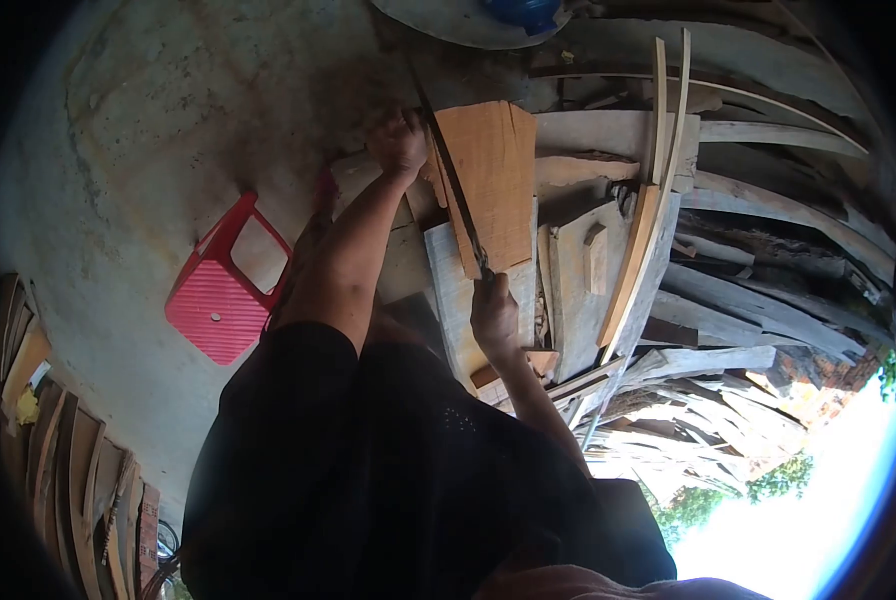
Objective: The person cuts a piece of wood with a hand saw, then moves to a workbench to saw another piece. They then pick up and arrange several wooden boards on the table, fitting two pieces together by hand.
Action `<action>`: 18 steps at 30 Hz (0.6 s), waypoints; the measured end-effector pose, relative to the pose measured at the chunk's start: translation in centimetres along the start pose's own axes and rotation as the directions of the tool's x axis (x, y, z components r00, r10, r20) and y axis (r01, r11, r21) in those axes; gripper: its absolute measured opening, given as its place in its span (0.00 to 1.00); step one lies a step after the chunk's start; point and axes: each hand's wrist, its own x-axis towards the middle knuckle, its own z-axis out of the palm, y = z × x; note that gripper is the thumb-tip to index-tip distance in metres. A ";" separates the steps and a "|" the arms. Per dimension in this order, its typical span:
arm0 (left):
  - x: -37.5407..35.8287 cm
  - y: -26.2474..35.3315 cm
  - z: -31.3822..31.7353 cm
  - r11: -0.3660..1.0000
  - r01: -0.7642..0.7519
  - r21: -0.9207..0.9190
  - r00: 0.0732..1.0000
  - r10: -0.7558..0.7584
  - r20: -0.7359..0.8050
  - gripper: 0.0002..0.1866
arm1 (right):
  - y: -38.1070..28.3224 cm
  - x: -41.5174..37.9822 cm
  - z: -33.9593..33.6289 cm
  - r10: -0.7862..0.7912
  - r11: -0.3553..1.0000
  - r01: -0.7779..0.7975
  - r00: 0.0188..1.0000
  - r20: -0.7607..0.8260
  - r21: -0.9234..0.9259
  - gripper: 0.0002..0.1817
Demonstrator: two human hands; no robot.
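A light-brown wooden board (498, 190) lies on the work surface ahead of me. My right hand (495, 318) is closed around the near end of a handsaw (452, 175). Its long, narrow, dark blade runs away from me across the left part of the board and past the far edge. My left hand (400, 145) is closed at the board's left side, close to the blade. What its fingers grip, if anything, is hidden.
A pink plastic stool (223, 295) is on the concrete floor (128, 200) to the left. Long strips (648, 215) and weathered planks (768, 205) are piled on the right. More boards (88, 470) stand at lower left. A blue object (524, 12) shows at the top.
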 end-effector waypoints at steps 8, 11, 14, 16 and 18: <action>0.1 -0.1 0.7 0.996 0.033 0.084 0.999 -0.032 -0.009 0.13 | -0.6 -2.6 -0.3 0.073 0.997 -0.074 0.997 -0.027 -0.033 0.09; 0.0 0.3 0.0 0.997 0.030 0.070 1.000 -0.029 -0.010 0.14 | 1.7 -7.2 -1.9 0.128 0.990 -0.130 0.991 -0.036 -0.050 0.08; 0.6 1.0 0.0 0.996 0.061 -0.071 0.997 -0.065 -0.047 0.15 | 5.1 -4.7 0.8 0.160 0.986 -0.164 0.983 -0.090 -0.037 0.10; 0.4 1.2 -0.5 0.981 0.194 0.001 0.981 -0.194 0.024 0.16 | 7.0 -2.9 0.7 0.326 0.933 -0.317 0.945 -0.025 0.169 0.09; 0.5 1.2 -0.6 0.972 0.231 -0.039 0.973 -0.230 0.032 0.17 | 4.6 -2.2 -1.5 0.096 0.993 -0.095 0.995 -0.002 0.072 0.08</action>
